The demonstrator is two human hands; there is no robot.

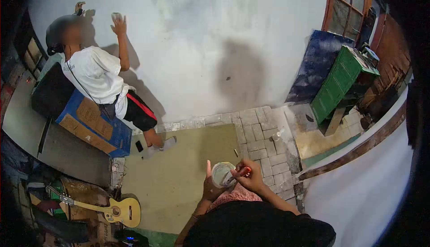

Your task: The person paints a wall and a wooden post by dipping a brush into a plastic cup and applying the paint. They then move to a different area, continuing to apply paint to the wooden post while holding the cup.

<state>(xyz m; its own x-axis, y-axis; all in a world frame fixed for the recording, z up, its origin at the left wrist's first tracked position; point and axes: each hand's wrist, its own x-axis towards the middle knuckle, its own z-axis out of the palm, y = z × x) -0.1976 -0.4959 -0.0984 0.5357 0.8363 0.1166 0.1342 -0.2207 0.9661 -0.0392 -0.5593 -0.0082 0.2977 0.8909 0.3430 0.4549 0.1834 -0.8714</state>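
My left hand (212, 188) is wrapped round the left side of a small round tub (220, 171), its thumb raised along the rim. The inside of the tub looks pale greenish white. In my right hand (252, 176) is a red-handled putty knife (245, 171); its pale flat blade dips into the tub at the right side. The fingers of that hand are closed round the handle. Both hands are close to my body, above a patterned pink cloth (236, 195) at my lap. What exactly fills the tub cannot be made out.
Another person (96, 74) in a white shirt faces the white wall (188, 59), hands raised to it. A yellow guitar (118, 211) lies at lower left, near a blue box (114, 135). A green mat (179, 166) covers the floor; a green cabinet (336, 83) leans at right.
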